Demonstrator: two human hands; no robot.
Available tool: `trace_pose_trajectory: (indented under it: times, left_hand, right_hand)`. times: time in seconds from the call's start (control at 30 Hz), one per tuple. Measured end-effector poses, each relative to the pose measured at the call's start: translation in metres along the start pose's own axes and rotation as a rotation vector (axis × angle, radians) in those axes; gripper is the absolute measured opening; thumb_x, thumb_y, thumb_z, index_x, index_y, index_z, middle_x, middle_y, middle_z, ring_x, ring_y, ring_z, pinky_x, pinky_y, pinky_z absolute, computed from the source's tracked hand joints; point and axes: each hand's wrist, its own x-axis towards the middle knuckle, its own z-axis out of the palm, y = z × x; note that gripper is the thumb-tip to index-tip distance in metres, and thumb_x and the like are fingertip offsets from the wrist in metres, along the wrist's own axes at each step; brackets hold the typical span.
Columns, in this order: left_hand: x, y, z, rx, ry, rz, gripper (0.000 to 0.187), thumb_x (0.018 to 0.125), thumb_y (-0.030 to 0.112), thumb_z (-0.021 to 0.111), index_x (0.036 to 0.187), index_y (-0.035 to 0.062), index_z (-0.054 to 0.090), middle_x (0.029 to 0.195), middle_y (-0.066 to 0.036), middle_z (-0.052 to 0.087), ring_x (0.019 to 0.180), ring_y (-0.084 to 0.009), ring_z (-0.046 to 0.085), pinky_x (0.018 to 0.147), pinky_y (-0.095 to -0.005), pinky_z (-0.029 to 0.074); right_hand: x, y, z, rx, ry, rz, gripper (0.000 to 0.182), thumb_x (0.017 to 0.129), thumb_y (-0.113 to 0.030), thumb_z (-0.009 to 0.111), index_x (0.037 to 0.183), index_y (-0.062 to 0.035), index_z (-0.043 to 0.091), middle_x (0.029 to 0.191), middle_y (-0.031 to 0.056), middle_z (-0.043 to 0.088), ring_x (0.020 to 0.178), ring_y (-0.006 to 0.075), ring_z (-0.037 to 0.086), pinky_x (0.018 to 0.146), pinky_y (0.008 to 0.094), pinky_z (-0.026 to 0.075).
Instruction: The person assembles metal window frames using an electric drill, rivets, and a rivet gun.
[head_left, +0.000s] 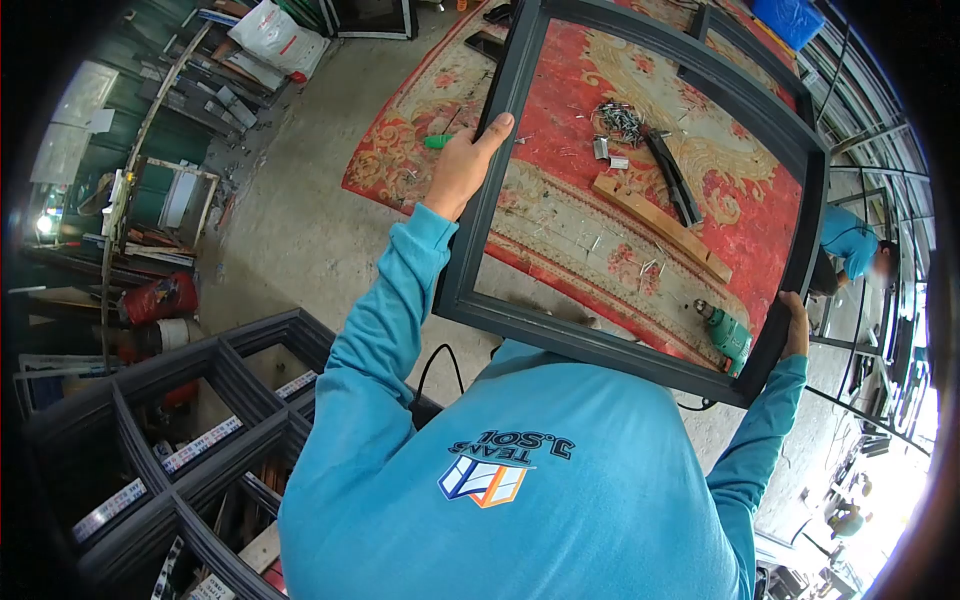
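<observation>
I hold a dark grey rectangular metal frame (560,332) up in front of my chest, tilted. My left hand (465,165) grips its left rail, thumb over the inner edge. My right hand (795,325) grips the lower right corner. Both arms are in blue long sleeves. Through the frame's opening I see the red patterned carpet (740,200) on the floor below. A second dark frame (745,35) lies on the carpet just beyond the one I hold.
On the carpet lie a pile of screws (620,120), a wooden slat (660,225), a dark bar (672,182), a green drill (727,337) and a green-handled tool (437,141). Dark grid frames (200,400) are stacked at lower left. Another person in blue (850,245) crouches at right.
</observation>
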Motion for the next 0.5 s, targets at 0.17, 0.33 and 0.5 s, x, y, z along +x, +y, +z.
trace_pose_trajectory:
  times: [0.17, 0.33, 0.5]
  left_hand:
    - [-0.002, 0.006, 0.002, -0.003, -0.020, 0.025, 0.073, 0.081, 0.069, 0.061, 0.088, -0.0033, 0.062, 0.066, -0.003, 0.054, 0.060, -0.0119, 0.056, 0.052, -0.0272, 0.043]
    - [-0.009, 0.020, 0.004, -0.012, -0.055, 0.018, 0.070, 0.082, 0.069, 0.061, 0.089, -0.0012, 0.062, 0.069, -0.003, 0.056, 0.059, -0.0114, 0.056, 0.051, -0.0268, 0.043]
    - [-0.013, 0.020, 0.003, -0.104, -0.077, -0.024, 0.073, 0.079, 0.069, 0.063, 0.093, -0.0024, 0.060, 0.069, -0.005, 0.058, 0.060, -0.0139, 0.063, 0.049, -0.0261, 0.050]
  right_hand:
    - [0.007, 0.003, -0.016, -0.014, -0.031, 0.061, 0.026, 0.084, -0.031, 0.062, 0.091, -0.0066, 0.067, 0.087, 0.0003, 0.065, 0.078, 0.0121, 0.060, 0.073, 0.0261, 0.045]
    - [-0.001, 0.001, -0.009, -0.004, 0.040, -0.004, 0.021, 0.081, -0.030, 0.066, 0.086, -0.0098, 0.065, 0.073, -0.0004, 0.064, 0.059, 0.0113, 0.060, 0.056, 0.0237, 0.049]
    - [-0.003, 0.004, -0.012, 0.027, 0.048, -0.025, 0.022, 0.081, -0.031, 0.065, 0.088, -0.0096, 0.066, 0.074, -0.0005, 0.064, 0.059, 0.0111, 0.060, 0.055, 0.0235, 0.048]
